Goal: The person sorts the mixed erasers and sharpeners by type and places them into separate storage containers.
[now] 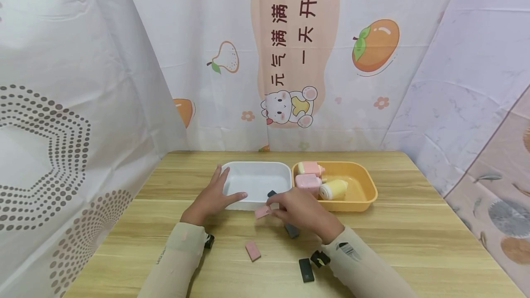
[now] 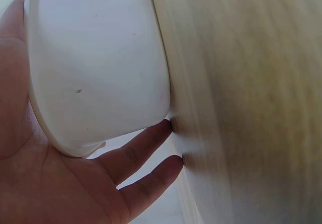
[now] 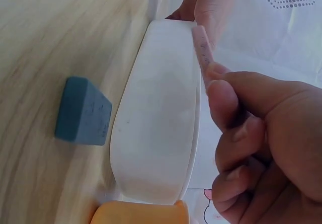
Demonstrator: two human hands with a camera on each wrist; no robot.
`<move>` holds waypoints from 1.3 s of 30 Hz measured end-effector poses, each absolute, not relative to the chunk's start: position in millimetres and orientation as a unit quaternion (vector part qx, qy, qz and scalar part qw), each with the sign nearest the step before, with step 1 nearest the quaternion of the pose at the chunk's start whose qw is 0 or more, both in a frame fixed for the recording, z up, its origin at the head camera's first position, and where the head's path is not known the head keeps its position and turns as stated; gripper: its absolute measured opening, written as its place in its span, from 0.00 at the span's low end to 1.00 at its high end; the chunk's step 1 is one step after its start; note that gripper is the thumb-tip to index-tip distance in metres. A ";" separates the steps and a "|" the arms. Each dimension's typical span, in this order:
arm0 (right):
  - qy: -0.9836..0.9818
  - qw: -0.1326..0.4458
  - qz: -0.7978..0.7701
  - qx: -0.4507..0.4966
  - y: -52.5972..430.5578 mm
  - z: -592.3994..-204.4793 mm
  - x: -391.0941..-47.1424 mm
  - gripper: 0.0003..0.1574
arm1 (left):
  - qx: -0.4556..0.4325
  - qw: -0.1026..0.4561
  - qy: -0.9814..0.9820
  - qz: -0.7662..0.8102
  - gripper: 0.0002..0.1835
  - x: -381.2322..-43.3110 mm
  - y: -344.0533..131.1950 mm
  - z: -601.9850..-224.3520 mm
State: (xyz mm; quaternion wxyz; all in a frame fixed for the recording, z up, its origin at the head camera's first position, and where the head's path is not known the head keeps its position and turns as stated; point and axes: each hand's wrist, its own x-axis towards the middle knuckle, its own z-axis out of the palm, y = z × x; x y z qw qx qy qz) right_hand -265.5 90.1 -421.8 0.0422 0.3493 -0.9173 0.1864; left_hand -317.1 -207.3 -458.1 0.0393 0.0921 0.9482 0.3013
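My right hand (image 1: 300,210) pinches a small pink rectangular block (image 1: 262,211) between thumb and fingertips, just above the near rim of a white tray (image 1: 257,163). In the right wrist view the pink block (image 3: 203,48) shows faint dark marks. At the tray's left end, my left hand (image 1: 211,197) is spread, its thumb reaching over the near rim. Outside the tray wall (image 2: 100,68), two of its fingertips meet the tabletop. A dark block (image 1: 271,193) shows inside the tray, partly hidden by my right hand. Under that hand, a grey block (image 1: 291,231) lies on the table.
Another pink block (image 1: 253,251) and a black block (image 1: 306,270) lie on the wooden table (image 1: 393,252) nearer to me. Right of the white tray, an orange tray (image 1: 364,199) holds pink bottles (image 1: 308,182) and a yellow one (image 1: 334,189). Printed curtains (image 1: 232,105) hang behind.
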 end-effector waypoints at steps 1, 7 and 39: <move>-0.919 0.043 0.188 0.345 90.1 -421.3 -265.5 0.11 | 0.093 0.039 0.948 0.303 0.67 -317.0 -207.3 -458.0; -0.920 0.053 0.204 0.331 91.3 -418.6 -265.7 0.14 | 0.098 0.032 0.948 0.301 0.67 -317.2 -207.9 -458.2; -0.943 0.102 0.234 0.216 96.5 -425.3 -274.2 0.15 | 0.091 0.037 0.949 0.301 0.65 -316.1 -205.8 -457.2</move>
